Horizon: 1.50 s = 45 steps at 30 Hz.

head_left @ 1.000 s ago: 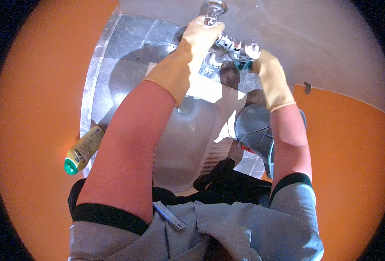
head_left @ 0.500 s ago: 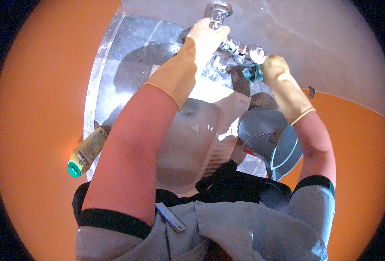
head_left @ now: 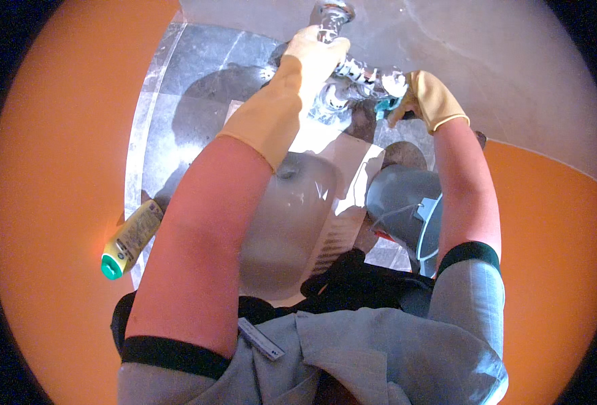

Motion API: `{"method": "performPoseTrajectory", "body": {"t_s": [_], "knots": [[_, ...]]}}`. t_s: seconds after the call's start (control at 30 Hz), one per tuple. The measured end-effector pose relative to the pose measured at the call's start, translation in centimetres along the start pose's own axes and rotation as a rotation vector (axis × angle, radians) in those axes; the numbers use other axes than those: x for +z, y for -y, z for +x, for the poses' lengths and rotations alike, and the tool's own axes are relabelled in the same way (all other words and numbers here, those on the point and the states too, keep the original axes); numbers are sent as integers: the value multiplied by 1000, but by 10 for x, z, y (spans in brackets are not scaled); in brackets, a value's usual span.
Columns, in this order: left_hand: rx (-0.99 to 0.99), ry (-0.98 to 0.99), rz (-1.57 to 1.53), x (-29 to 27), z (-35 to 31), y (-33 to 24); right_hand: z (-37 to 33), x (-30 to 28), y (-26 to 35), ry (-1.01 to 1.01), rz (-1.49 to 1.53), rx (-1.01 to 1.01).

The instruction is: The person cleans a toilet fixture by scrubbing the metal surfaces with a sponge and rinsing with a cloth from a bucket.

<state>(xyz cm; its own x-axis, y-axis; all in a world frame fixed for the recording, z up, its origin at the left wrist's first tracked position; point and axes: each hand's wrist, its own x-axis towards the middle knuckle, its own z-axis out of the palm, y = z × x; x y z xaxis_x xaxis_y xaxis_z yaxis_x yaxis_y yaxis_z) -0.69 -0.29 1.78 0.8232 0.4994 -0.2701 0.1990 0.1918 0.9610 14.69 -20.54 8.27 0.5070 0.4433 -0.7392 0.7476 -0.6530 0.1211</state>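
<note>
Both of my hands wear cream rubber gloves. My left hand is closed around a chrome pipe fitting near the wall, just below its round flange. White foam streaks the fitting. Beside the fitting's right end, my right hand is bent downward with its fingers closed on a green scouring pad. The pad touches or lies very close to the foamy chrome; the glove partly hides it.
Below my arms is a pale, smooth basin with a ribbed strip along its right side. A grey bucket with a wire handle stands to its right. At left lies a yellow bottle with a green cap. Grey tiles reach the orange surface.
My right wrist has bent more and its forearm has swung inward, with the pad slightly lower left. My left hand keeps its grip on the fitting. The whole view has shifted a little.
</note>
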Motion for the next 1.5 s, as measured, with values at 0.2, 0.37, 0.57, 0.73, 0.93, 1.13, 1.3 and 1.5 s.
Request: {"method": "performPoseTrajectory", "body": {"t_s": [0.2, 0.37, 0.57, 0.73, 0.93, 1.13, 1.3, 1.5], "knots": [[-27, 10, 76, 1, 5, 1, 5, 47, 23, -227, -168, 293], [-53, 81, -45, -1, 3, 0, 1, 81, 24, -765, -362, 266], [-69, 63, 77, -4, -6, -9, -53, 58, 1, -599, 186, 79], [-41, -3, 23, 0, -4, -4, -74, 34, -15, -658, -114, -10], [-4, 28, 40, 3, 12, 8, -32, 41, -19, -328, 326, -59], [19, 11, 45, 4, 15, 15, -43, 39, -16, -427, 845, 59], [36, 15, 31, 4, 12, 14, -71, 53, 14, -529, 1305, -325], [24, 44, 229, -3, 10, 1, -4, 144, 71, -285, 745, 473]]}}
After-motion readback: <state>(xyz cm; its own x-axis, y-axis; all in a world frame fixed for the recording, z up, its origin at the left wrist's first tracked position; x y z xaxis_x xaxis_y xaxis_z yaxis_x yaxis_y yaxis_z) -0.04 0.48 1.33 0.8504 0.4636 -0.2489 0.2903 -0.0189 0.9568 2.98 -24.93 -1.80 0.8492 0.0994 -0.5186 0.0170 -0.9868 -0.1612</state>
